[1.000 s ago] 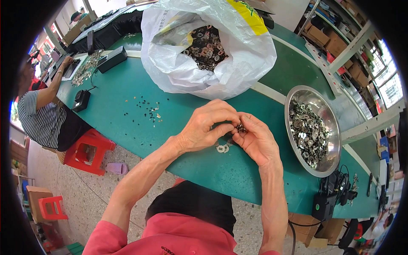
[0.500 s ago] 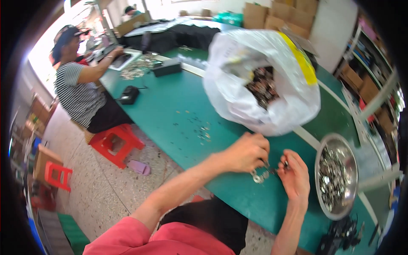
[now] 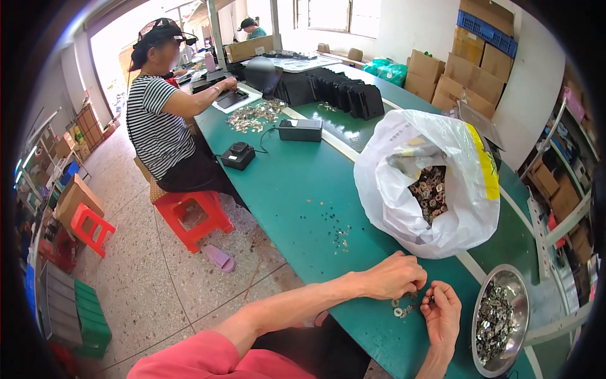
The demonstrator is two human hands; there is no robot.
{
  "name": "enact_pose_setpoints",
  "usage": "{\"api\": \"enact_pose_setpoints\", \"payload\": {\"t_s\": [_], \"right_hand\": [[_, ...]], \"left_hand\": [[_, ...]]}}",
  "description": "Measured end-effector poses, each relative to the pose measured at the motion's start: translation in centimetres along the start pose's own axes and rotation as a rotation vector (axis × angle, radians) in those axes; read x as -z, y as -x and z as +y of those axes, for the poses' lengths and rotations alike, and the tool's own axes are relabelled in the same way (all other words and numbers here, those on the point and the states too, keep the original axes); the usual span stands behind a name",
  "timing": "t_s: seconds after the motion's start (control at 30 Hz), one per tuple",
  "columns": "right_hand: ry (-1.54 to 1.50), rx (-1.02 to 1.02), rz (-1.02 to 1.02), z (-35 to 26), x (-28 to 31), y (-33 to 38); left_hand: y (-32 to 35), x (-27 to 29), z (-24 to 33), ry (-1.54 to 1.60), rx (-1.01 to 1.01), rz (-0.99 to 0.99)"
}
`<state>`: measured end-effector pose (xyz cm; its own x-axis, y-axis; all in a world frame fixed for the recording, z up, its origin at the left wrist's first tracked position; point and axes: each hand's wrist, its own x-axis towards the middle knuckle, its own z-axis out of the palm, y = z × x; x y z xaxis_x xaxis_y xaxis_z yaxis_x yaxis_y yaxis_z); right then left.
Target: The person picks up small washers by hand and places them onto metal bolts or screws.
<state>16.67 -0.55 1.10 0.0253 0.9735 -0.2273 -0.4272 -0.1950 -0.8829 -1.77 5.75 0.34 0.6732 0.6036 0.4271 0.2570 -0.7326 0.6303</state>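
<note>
Over the green table [image 3: 287, 183], my left hand [image 3: 396, 278] is closed with its fingertips pointing down. What it pinches is hidden. Close beside it my right hand [image 3: 442, 311] curls its fingers around a small dark piece too small to name. Several small ring-shaped metal parts [image 3: 399, 311] lie on the tabletop below and between the hands. Past my left hand stands an open white woven bag [image 3: 388, 183] with many small metal parts [image 3: 431, 196] inside. To the right of my right hand is a steel bowl [image 3: 525, 303] heaped with shiny metal pieces [image 3: 494, 325].
Small dark and coppery bits [image 3: 334, 230] are scattered left of the bag. A black power adapter [image 3: 300, 130] and a black box-shaped device [image 3: 238, 155] lie farther off. A person in a striped shirt [image 3: 161, 126] sits at the table's left on a red stool [image 3: 192, 218].
My view has tilted up, so the table, bag and bowl appear lower and farther right. My two hands have come slightly closer together. The metal parts still lie below them.
</note>
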Motion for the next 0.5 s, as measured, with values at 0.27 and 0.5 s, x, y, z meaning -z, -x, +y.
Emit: {"api": "enact_pose_setpoints", "payload": {"t_s": [0.27, 0.5], "right_hand": [[0.045, 0.006, -0.054, 0.6, -1.2, 0.2], [0.063, 0.046, -0.047, 0.6, -1.5, 0.4]], "left_hand": [[-0.2, -0.8, -0.2, 0.181, -0.087, 0.279], [-0.3, -1.3, -0.1, 0.243, -0.123, 0.297]]}}
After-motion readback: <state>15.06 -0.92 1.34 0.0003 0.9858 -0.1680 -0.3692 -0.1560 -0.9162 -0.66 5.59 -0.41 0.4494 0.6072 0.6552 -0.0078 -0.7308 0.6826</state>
